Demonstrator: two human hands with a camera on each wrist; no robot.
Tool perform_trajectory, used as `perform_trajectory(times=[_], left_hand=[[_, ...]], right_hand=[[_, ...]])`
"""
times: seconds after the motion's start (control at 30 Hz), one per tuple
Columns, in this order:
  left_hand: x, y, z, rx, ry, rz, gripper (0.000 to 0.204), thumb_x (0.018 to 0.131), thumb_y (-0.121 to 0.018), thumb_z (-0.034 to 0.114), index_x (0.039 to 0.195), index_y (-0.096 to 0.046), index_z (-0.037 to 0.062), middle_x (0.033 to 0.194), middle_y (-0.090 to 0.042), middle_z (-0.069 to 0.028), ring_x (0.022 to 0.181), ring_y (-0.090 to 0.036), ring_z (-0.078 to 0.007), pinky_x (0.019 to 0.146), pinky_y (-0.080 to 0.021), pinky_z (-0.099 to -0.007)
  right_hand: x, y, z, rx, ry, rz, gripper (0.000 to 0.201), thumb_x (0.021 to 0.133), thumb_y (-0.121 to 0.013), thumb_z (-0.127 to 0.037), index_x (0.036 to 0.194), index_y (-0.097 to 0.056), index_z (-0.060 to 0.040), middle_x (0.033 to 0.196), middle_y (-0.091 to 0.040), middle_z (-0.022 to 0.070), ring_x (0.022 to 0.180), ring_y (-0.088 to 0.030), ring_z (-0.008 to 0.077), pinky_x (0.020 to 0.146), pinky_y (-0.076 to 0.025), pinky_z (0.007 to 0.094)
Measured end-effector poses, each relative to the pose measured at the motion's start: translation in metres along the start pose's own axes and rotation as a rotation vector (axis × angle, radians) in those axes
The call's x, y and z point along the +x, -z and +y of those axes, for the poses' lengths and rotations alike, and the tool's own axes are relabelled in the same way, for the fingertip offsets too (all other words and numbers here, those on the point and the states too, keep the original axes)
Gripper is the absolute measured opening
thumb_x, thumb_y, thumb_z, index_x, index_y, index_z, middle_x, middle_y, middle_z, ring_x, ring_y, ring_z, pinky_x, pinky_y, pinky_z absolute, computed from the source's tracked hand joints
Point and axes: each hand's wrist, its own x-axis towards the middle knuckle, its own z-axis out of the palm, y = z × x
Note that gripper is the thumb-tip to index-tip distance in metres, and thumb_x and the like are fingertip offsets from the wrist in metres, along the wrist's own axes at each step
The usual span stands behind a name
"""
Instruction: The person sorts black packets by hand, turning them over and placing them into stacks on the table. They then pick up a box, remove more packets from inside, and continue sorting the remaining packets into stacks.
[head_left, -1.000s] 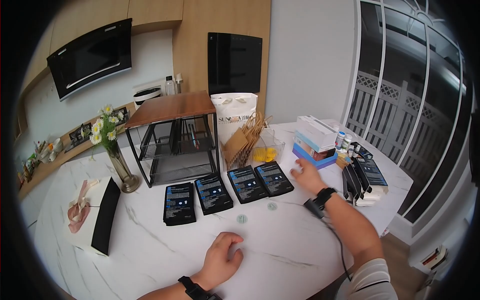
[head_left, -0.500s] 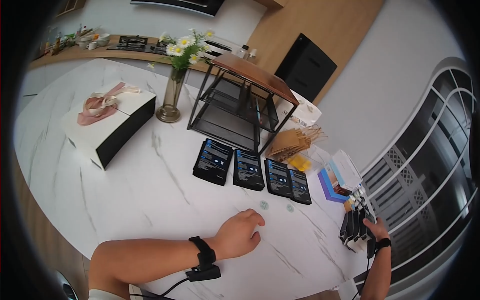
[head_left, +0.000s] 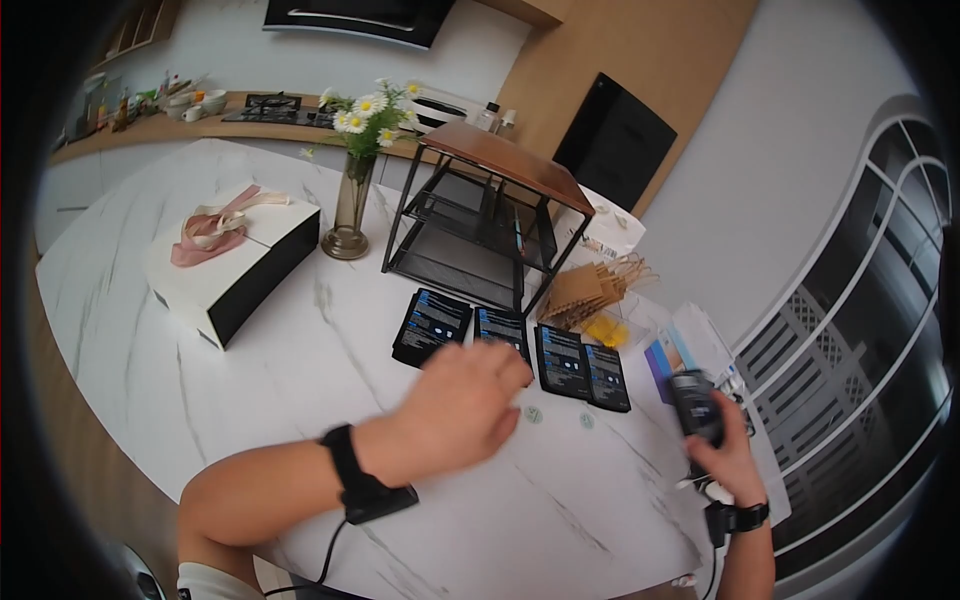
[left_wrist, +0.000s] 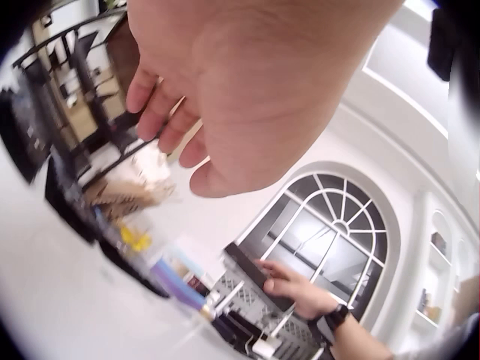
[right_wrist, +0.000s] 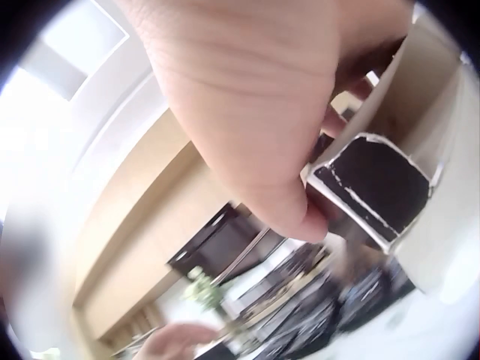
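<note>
My right hand grips a small black box with printing, held up over the right part of the table. In the right wrist view the box's end stands unfolded, showing white card edges and a black flap, with the thumb along its side. My left hand is over the middle of the table, fingers loosely bent and holding nothing. It overlaps the stacks of black printed packets in the head view. Two pale round stickers lie just in front of the packets.
Behind the packets stands a black mesh rack with a wooden top, beside brown paper bags. A flower vase and a white box with pink ribbon stand left. A blue-purple box is partly behind the right hand.
The head view has swung round. My right hand reached to the group of black boxes at the right, then lifted one and brought it leftward. The left hand has moved up toward the packets.
</note>
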Motion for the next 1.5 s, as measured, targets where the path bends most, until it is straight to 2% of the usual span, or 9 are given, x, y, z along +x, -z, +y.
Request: perform_trajectory(times=[0.1, 0.2, 0.37, 0.43, 0.63, 0.97, 1.1, 1.3, 1.5], left_hand=[[0.010, 0.053, 0.001, -0.013, -0.006, 0.074, 0.032, 0.083, -0.073, 0.011, 0.112, -0.061, 0.0044, 0.112, -0.063, -0.0140, 0.100, -0.061, -0.0364, 0.087, -0.049, -0.0449], [0.011, 0.088, 0.006, 0.161, 0.010, 0.072, 0.031, 0.084, -0.072, 0.009, 0.112, -0.061, 0.0030, 0.109, -0.064, -0.0158, 0.102, -0.062, -0.0382, 0.088, -0.049, -0.0450], [0.007, 0.108, -0.011, 0.270, 0.145, 0.031, 0.033, 0.085, -0.072, 0.009, 0.114, -0.062, 0.0004, 0.107, -0.067, -0.0182, 0.104, -0.063, -0.0399, 0.092, -0.049, -0.0454], [0.003, 0.116, -0.029, 0.314, 0.219, 0.045, 0.031, 0.086, -0.072, 0.010, 0.114, -0.062, 0.0000, 0.109, -0.069, -0.0188, 0.104, -0.064, -0.0403, 0.091, -0.050, -0.0456], [-0.004, 0.122, -0.052, 0.431, 0.279, 0.117, 0.030, 0.086, -0.072, 0.011, 0.112, -0.062, -0.0003, 0.106, -0.070, -0.0199, 0.100, -0.066, -0.0403, 0.087, -0.052, -0.0453], [-0.002, 0.114, -0.051, 0.361, 0.264, 0.028, 0.030, 0.087, -0.073, 0.014, 0.112, -0.063, -0.0004, 0.106, -0.069, -0.0195, 0.098, -0.066, -0.0396, 0.086, -0.052, -0.0445], [-0.001, 0.111, -0.050, 0.351, 0.279, -0.014, 0.031, 0.088, -0.073, 0.014, 0.113, -0.064, -0.0003, 0.107, -0.070, -0.0192, 0.099, -0.067, -0.0389, 0.087, -0.053, -0.0442], [-0.002, 0.102, -0.051, 0.320, 0.309, -0.073, 0.031, 0.088, -0.073, 0.016, 0.114, -0.065, -0.0001, 0.107, -0.070, -0.0190, 0.101, -0.067, -0.0382, 0.088, -0.054, -0.0433], [-0.006, 0.064, -0.046, 0.021, 0.204, -0.278, 0.042, 0.084, -0.075, 0.016, 0.120, -0.063, -0.0021, 0.116, -0.068, -0.0222, 0.109, -0.065, -0.0408, 0.095, -0.052, -0.0425]], right_hand=[[0.002, -0.063, -0.091, 0.119, 0.418, -0.340, 0.092, 0.071, -0.087, -0.030, 0.147, -0.042, -0.0027, 0.145, -0.045, 0.0269, 0.136, -0.045, 0.0435, 0.116, -0.036, 0.0489], [0.000, -0.134, -0.174, 0.236, 0.707, -0.393, 0.088, 0.076, -0.080, -0.039, 0.149, -0.042, -0.0069, 0.149, -0.039, 0.0282, 0.134, -0.045, 0.0481, 0.110, -0.039, 0.0547], [0.033, -0.224, -0.266, 0.391, 0.822, -0.293, 0.087, 0.081, -0.074, -0.047, 0.148, -0.043, -0.0015, 0.150, -0.038, 0.0353, 0.135, -0.043, 0.0503, 0.111, -0.038, 0.0574], [0.061, -0.226, -0.277, 0.371, 0.663, -0.297, 0.087, 0.083, -0.072, -0.055, 0.148, -0.046, -0.0018, 0.151, -0.039, 0.0346, 0.134, -0.045, 0.0516, 0.110, -0.039, 0.0576], [0.132, -0.239, -0.251, 0.116, 0.019, -0.346, 0.082, 0.087, -0.069, -0.056, 0.144, -0.049, -0.0003, 0.145, -0.045, 0.0275, 0.131, -0.050, 0.0473, 0.104, -0.045, 0.0542], [0.155, -0.278, -0.290, -0.106, -0.160, -0.522, 0.102, 0.080, -0.073, -0.057, 0.156, -0.032, -0.0031, 0.164, -0.017, 0.0316, 0.144, -0.034, 0.0541, 0.110, -0.040, 0.0578], [0.157, -0.279, -0.289, -0.067, -0.164, -0.542, 0.096, 0.078, -0.075, -0.038, 0.157, -0.031, -0.0043, 0.164, -0.019, 0.0273, 0.143, -0.034, 0.0535, 0.109, -0.040, 0.0583], [0.100, -0.248, -0.250, 0.029, 0.265, -0.533, 0.096, 0.070, -0.077, -0.032, 0.154, -0.037, -0.0053, 0.156, -0.032, 0.0303, 0.138, -0.043, 0.0475, 0.109, -0.040, 0.0572], [0.015, -0.192, -0.185, 0.119, 0.607, -0.611, 0.097, 0.070, -0.074, -0.023, 0.155, -0.032, -0.0024, 0.158, -0.028, 0.0322, 0.144, -0.032, 0.0493, 0.114, -0.034, 0.0550]])
